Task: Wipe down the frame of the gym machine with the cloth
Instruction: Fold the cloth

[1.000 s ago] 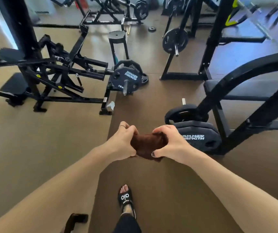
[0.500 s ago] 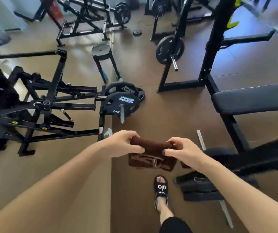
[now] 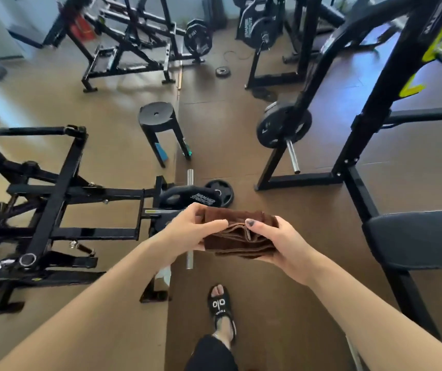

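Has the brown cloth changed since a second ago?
Yes. The cloth, bunched into a ball before, is now folded flat between the left hand and right hand, above the weight plate.

A strip of bare brown floor (image 3: 214, 124) runs up the middle of the frame, from the sandalled foot (image 3: 221, 309) at the bottom toward the back. At the left a low black machine frame (image 3: 54, 194) sprawls across the floor, its weight plates (image 3: 201, 196) and a steel peg (image 3: 190, 178) jutting into the strip just beyond the hands. A black stool (image 3: 158, 116) stands at the strip's left edge. On the right, a rack upright (image 3: 369, 121), its floor rail (image 3: 300, 180), a loaded plate (image 3: 281, 127) and a bench pad (image 3: 423, 236) close that side. A small plate (image 3: 223, 72) lies farther up.
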### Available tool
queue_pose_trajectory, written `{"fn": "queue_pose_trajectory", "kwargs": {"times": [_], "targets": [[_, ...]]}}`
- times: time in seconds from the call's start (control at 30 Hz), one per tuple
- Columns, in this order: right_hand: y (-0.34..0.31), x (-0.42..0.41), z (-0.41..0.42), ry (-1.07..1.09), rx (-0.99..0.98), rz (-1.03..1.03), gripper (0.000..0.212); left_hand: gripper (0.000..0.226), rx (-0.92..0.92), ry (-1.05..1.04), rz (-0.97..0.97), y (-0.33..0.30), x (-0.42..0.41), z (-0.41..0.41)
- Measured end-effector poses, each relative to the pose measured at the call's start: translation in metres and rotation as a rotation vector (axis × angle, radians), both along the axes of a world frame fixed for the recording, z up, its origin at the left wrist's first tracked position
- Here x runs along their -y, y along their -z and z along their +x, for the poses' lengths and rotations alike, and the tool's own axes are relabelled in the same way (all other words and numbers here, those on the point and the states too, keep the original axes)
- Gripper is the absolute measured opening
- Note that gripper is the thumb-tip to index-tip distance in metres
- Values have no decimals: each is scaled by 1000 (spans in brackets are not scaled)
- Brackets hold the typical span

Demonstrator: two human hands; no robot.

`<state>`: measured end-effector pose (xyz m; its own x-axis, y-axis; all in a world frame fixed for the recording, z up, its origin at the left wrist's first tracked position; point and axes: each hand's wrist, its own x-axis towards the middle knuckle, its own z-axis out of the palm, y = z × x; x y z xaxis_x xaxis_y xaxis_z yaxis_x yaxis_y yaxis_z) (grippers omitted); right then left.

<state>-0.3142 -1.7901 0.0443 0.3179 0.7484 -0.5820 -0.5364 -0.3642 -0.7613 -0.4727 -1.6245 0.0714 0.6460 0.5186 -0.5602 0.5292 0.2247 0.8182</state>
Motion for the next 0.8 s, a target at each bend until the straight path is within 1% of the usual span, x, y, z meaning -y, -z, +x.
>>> {"fn": "queue_pose_trajectory", "kwargs": {"times": [0.17,0.37,0.47,0.57,0.67,0.8], "targets": [[12,-125,77,22,92,-55,49,51,-19,46,-30,17,-126,74],[3,-259,162,16,150,-105,55,53,-26,-26,-115,11,-258,161],[2,-324,208,10,195,-129,55,51,-37,-47,-108,10,-318,206],[14,-394,259,12,207,-131,53,51,-46,-113,-94,21,-374,250],[33,-464,311,-33,213,-135,51,55,-62,-178,-82,35,-429,292],[53,-557,378,-116,237,-136,58,54,-59,-345,-100,50,-502,346]]}}
